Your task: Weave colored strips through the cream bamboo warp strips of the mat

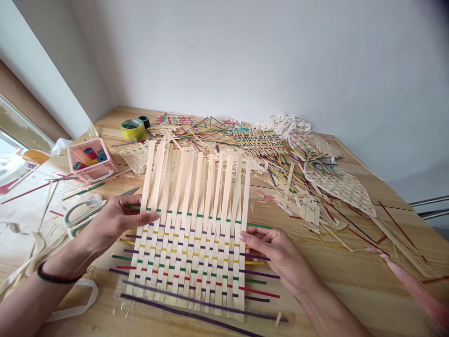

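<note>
A woven panel (189, 243) of pale flat strips, crossed by thin green, purple, yellow and red strips, stands tilted in front of me. My left hand (121, 217) pinches its left edge, thumb in front, beside the top green strip (189, 214). On the other side my right hand (268, 243) grips the right edge, thumb in front and fingers behind. Above the green strip the pale strips run up unwoven. Two long purple strips (196, 319) lie across the bottom, and clear tape seems to cover the lower edge.
Scissors (84, 214) lie left of my left hand, near a pink box (91, 161) of thread spools. A yellow tape roll (133, 130) stands behind. Loose strips and woven pieces (261, 142) cover the back. A leaf-shaped woven fan (342, 189) and pink tassel (410, 281) lie right.
</note>
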`<state>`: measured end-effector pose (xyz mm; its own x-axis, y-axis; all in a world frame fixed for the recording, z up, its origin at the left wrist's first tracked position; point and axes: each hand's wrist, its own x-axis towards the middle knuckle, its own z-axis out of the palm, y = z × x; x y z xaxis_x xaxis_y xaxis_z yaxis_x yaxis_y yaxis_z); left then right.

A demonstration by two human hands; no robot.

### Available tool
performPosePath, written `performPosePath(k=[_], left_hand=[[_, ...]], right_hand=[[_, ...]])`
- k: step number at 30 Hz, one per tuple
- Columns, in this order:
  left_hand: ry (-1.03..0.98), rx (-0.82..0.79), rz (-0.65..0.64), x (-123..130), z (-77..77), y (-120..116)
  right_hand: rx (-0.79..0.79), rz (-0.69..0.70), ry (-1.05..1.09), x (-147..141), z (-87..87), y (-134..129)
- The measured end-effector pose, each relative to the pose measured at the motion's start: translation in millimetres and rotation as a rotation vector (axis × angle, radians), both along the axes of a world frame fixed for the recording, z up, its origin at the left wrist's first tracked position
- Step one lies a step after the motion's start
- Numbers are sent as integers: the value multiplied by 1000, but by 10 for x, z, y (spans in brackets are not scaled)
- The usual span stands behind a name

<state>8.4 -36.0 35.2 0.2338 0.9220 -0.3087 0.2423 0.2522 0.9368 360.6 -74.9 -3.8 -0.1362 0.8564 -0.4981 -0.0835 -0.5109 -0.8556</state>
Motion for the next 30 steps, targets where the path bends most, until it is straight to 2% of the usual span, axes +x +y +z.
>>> performPosePath(k=[7,12,17,23,28,30], left_hand=[[-107,-111,79,27,-32,-3],[-123,-124,120,11,-71,1],[-106,-89,89,-1,-86,23],[-121,-92,109,2,-17,6],[-131,-106,112,0,8,13],[-147,-102,101,-5,-3,22]], right_hand=[[-2,-11,24,-28,47,15],[40,9,46,-12,41,12],[55,5,69,26,66,25],[80,21,94,122,137,69],[138,17,90,138,224,195],[138,69,98,93,291,271]])
